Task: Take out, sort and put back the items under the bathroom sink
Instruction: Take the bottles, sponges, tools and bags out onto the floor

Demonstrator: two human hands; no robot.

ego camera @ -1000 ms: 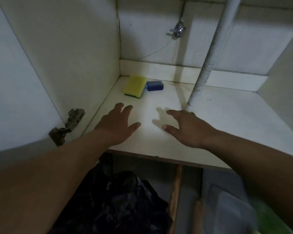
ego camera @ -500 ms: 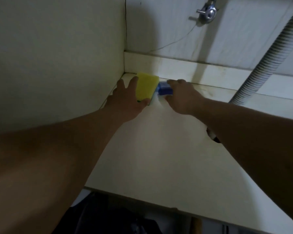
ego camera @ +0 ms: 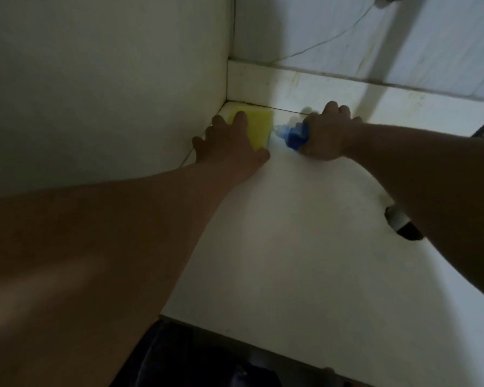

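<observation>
A yellow sponge [ego camera: 259,124] lies in the far left corner of the white cabinet floor [ego camera: 305,247]. My left hand [ego camera: 231,143] rests flat on its near part, fingers spread over it and a thumb at its lower right edge. Just to its right a small blue block [ego camera: 295,134] sticks out of my right hand [ego camera: 326,135], whose fingers are curled around it. The part of the blue block inside the fist is hidden.
The cabinet's left side wall [ego camera: 109,88] and back ledge [ego camera: 347,93] close in the corner. A corrugated drain hose [ego camera: 403,223] enters a hole in the floor behind my right forearm. Dark cloth [ego camera: 185,358] lies below the front edge.
Both hands reached from the front of the shelf to the back corner. My left hand settled on the yellow sponge, and my right hand closed around the blue block and lifted its end.
</observation>
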